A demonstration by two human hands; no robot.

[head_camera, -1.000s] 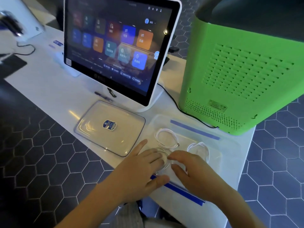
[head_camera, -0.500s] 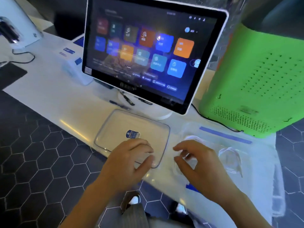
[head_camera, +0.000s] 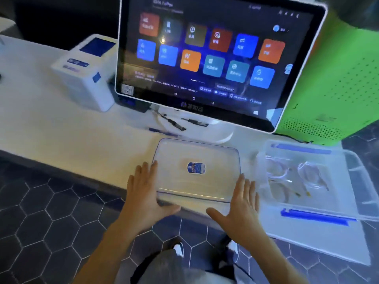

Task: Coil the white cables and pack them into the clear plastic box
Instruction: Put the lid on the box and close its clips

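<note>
Beyond both hands stood a monitor [head_camera: 207, 58], with a green machine [head_camera: 338, 83] further right. The clear box [head_camera: 352, 181] lay right of the right hand, holding the coiled white cables [head_camera: 295, 177]. Between the hands lay the lid [head_camera: 196, 171]. The left hand [head_camera: 145, 193] and right hand [head_camera: 240, 208] flanked its short edges, fingers straight, thumbs spread wide toward its near edge.

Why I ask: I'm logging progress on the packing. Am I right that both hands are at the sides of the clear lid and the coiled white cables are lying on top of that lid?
Not quite. The head view shows the left hand and right hand at the sides of the clear lid, but the coiled white cables lie inside the clear plastic box to the lid's right, not on it.
</note>
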